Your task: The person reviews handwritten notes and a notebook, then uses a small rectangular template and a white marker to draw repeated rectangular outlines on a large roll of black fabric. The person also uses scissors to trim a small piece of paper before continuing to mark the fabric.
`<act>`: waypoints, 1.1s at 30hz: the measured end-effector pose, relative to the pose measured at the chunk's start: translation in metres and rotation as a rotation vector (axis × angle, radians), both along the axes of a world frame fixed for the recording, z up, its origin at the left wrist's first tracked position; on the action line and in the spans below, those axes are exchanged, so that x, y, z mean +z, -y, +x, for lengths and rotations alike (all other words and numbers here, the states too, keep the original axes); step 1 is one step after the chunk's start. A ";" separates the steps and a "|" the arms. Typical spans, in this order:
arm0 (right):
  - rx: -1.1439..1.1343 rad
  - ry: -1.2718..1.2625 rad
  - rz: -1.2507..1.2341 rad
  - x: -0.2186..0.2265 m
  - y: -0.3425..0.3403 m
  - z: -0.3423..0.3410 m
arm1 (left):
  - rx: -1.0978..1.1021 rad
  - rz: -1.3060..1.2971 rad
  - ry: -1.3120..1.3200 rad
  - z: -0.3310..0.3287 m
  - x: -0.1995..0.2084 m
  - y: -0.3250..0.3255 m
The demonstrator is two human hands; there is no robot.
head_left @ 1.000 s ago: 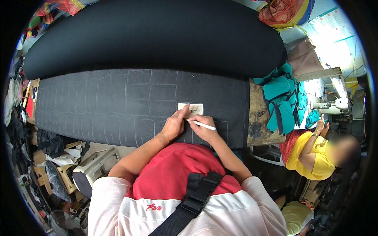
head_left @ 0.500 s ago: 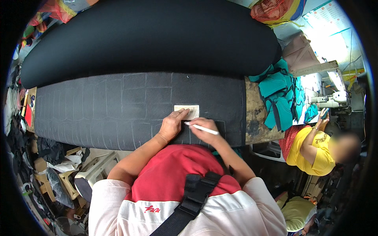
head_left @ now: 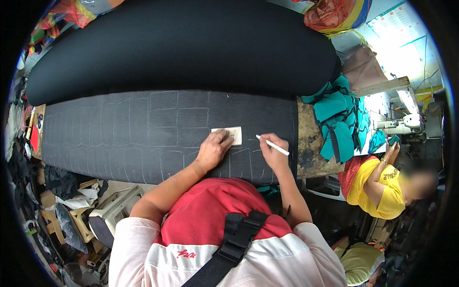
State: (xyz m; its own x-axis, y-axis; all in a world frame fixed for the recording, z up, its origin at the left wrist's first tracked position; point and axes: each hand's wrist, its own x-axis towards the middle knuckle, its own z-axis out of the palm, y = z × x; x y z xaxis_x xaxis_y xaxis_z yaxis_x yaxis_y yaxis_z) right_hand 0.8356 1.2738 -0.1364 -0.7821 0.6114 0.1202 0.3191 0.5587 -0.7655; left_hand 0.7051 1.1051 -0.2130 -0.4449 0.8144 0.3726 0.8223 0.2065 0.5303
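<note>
Dark grey fabric (head_left: 119,119) covers the table in front of me, marked with many pale outlines, mostly to the left. My left hand (head_left: 214,149) lies with its fingers on a small cream rectangular card (head_left: 234,135), pressing it flat against the fabric. In my right hand (head_left: 276,152) is a white pen-like marker (head_left: 277,146), pinched between the fingers. Its tip is at the fabric to the right of the card, apart from it, beside a short pale mark. The lower part of the card is partly hidden by my left fingers.
A thick black fabric roll (head_left: 181,48) spans the far side. Teal cut pieces (head_left: 337,110) pile up on the bare wooden table end (head_left: 311,153). At right, a person in yellow (head_left: 375,184) sits by a sewing machine (head_left: 404,123). A stool (head_left: 112,210) stands at lower left.
My right hand has moved right with the marker, from the card's lower edge to the fabric beyond it. My left hand stays on the card, its fingers slightly shifted.
</note>
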 end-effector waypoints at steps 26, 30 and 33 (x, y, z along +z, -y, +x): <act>0.313 0.129 -0.180 -0.051 0.003 -0.143 | -0.029 -0.063 0.147 -0.050 -0.009 -0.015; 0.163 0.135 -0.022 -0.045 -0.016 -0.124 | -0.015 -0.012 0.032 -0.048 -0.011 -0.016; 0.075 0.057 -0.051 -0.043 -0.031 -0.106 | -0.006 -0.002 0.017 -0.047 -0.014 -0.017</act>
State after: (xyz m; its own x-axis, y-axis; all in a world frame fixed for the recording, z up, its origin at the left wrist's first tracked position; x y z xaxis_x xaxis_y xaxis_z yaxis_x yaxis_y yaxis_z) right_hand 0.7299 1.3047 -0.1791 -0.8308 0.5548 0.0440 0.3217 0.5433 -0.7754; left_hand 0.6579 1.1217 -0.2272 -0.4462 0.8177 0.3635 0.8145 0.2028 0.5436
